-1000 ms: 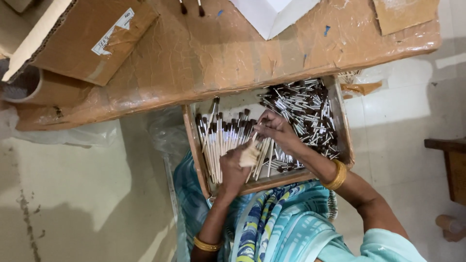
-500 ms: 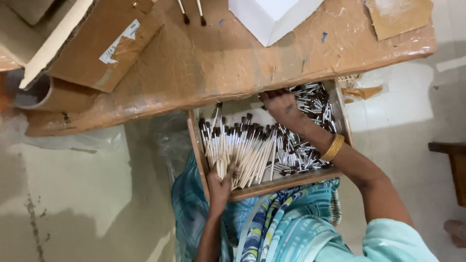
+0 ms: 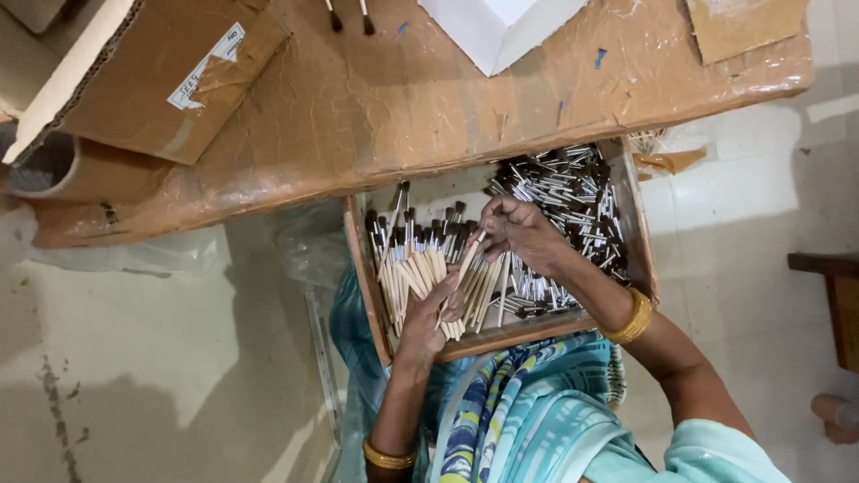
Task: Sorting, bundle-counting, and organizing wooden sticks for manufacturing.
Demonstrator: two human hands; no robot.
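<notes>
Shallow wooden tray [image 3: 362, 286] on lap: cream-handled brushes [image 3: 407, 268] left, metal ferrules [image 3: 573, 192] right. Left hand [image 3: 429, 322] fingers curl around one brush [image 3: 467, 259]; right hand [image 3: 519, 231] fingers apparently pinch its tip.

Seen through my headset feed: both of my forearms are bare, the left hand [image 3: 436, 309] and right hand [image 3: 519, 228] without rings that I can make out. A gold bangle [image 3: 387, 457] circles my left wrist, and a broader gold bangle [image 3: 631, 317] sits on the right. My right shoulder carries a short pale turquoise sleeve [image 3: 693, 452], and across my lap falls a draped cloth [image 3: 510, 402] patterned in turquoise, navy, white and yellow swirls, with a plainer blue-green fold at the left side.
</notes>
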